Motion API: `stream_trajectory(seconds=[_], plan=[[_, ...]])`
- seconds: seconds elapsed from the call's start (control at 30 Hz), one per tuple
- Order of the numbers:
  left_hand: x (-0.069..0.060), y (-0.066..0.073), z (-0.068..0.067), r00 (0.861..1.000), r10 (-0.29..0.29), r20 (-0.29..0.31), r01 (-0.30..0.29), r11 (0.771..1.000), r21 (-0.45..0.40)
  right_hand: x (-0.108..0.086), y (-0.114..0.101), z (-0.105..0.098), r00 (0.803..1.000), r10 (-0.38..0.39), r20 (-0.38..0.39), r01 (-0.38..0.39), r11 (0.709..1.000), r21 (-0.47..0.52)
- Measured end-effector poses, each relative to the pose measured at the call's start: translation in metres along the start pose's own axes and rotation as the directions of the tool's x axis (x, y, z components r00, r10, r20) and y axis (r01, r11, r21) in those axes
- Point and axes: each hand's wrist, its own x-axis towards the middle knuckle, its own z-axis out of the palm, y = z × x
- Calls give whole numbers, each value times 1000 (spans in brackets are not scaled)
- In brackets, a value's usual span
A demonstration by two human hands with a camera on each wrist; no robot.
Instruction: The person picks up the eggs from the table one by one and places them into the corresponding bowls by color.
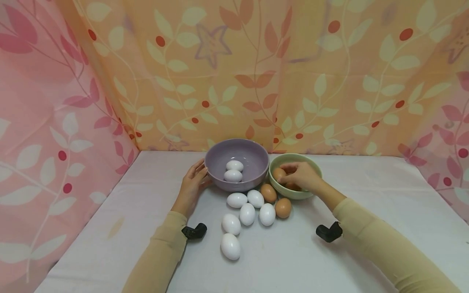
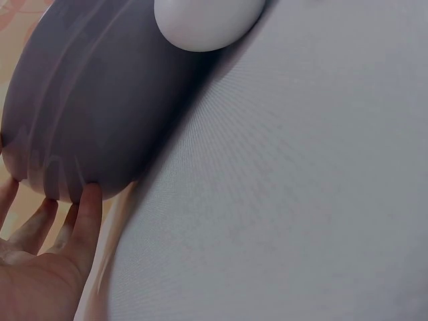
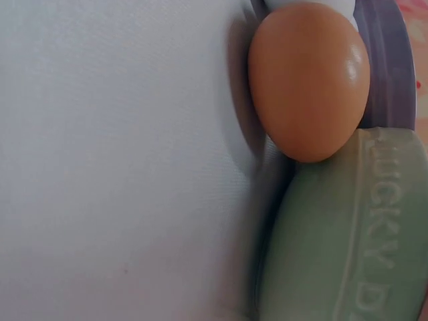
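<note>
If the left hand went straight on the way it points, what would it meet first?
The purple bowl: the left hand touches its outer side, seemingly leaving no gap ahead.

At the lower left, the left grip [image 2: 43,267] has its fingertips [image 2: 91,191] against the side of a purple-grey bowl [image 2: 100,114], whose wall carries faint ridges. A white egg [image 2: 207,23], cut off by the top edge, overlaps the bowl; whether they touch is unclear. The pale counter [image 2: 287,194] fills the right, with a peach backdrop [image 2: 9,33] at far left.
</note>
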Motion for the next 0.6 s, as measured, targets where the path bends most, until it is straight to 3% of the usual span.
stream_trajectory(seconds=[0.6], plan=[[1, -2, -1, 1000, 9, 3, -9, 1000, -6, 4, 3, 6, 999, -47, 2, 47, 996, -81]])
